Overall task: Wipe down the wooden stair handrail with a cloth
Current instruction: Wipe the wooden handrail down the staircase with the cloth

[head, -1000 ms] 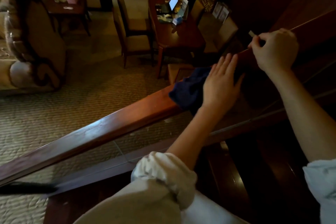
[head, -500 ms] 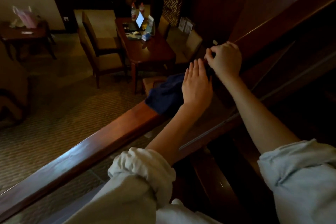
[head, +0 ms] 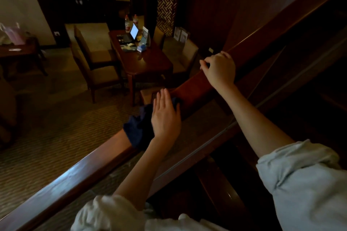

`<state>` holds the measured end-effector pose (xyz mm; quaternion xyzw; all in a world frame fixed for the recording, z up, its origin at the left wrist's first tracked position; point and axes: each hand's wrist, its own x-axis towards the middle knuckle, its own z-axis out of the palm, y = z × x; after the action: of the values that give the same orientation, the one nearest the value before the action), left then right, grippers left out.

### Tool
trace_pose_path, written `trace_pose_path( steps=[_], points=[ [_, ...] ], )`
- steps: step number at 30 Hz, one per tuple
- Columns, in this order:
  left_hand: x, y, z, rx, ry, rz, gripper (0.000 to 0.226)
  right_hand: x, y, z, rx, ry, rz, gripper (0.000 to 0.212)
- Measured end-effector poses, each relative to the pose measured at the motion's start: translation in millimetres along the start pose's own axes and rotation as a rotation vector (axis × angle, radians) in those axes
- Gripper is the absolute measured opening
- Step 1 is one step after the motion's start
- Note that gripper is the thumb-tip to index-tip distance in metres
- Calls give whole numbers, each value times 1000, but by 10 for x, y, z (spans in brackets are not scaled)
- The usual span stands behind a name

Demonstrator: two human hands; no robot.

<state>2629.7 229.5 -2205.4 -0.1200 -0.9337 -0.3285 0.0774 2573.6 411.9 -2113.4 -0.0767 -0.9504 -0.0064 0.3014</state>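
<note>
Now my left grip [head: 165, 118], fingers flat, presses the blue cloth [head: 138, 129] on the handrail [head: 75, 172] well below my right grip [head: 219, 71], which clasps the rail higher up; they were side by side half a second ago, so I reckon the wipe's heading down-rail.

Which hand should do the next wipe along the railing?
Left. The left hand lies flat on the dark blue cloth, pressing it onto the handrail. The right hand grips the handrail higher up with no cloth under it, so it probably just steadies.
</note>
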Motion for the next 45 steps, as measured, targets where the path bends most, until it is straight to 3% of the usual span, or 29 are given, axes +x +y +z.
trace_pose_path(
  steps=[5,9,14,17,21,25,29,32,37,45],
  points=[
    [447,663,5,-86,-130,179,66,23,0,19,-25,-29,16,38],
    [334,351,-65,-197,-152,460,57,30,31,60,-36,1,0,37],
    [46,-330,30,193,-9,742,53,34,38,91,-15,25,5,35],
    [82,-289,26,149,10,854,62,23,23,84,-4,35,8,35],
    [206,236,68,-144,0,674,106,-6,28,62,19,79,-11,34],
    [382,711,122,-315,116,589,116,15,39,46,7,38,-25,40],
    [293,433,220,-83,114,290,117,15,35,23,22,37,13,38],
    [113,84,232,59,86,159,117,10,14,16,24,26,14,34],
    [-43,-143,195,59,84,114,112,15,-5,28,4,20,14,33],
    [464,768,322,74,57,268,109,26,-17,23,-7,-15,30,36]
  ],
)
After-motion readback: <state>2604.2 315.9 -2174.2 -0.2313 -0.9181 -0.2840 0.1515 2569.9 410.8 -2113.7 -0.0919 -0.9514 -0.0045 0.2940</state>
